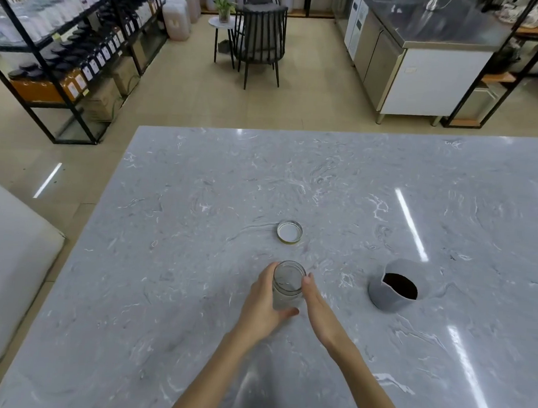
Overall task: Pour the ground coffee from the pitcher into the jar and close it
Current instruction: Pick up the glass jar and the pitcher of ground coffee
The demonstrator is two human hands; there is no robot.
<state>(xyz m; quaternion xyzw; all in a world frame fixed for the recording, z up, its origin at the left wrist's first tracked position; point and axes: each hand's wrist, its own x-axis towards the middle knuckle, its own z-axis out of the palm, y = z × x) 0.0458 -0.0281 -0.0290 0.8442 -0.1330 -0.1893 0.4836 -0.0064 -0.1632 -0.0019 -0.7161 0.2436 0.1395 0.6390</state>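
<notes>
Fingers point(285, 313) of left hand point(261, 306) curl around clear open glass jar point(287, 285), upright on grey marble table point(194, 230); right hand point(320, 311) flat, loose, fingertips touching jar. Right: grey pitcher point(394, 289) holding dark ground coffee point(400, 285). Beyond: round metal lid point(289, 232), upturned.

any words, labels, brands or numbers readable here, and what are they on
None can be read.
Clear glass jar: no label visible.
Round metal lid: plain, no print.
Grey ceramic pitcher: no marking visible.
Dark-capped bottles on the black metal shelf: white labels, too small and blurred to read.
White panels on the steel counter unit: dark patches, nothing legible.
</notes>
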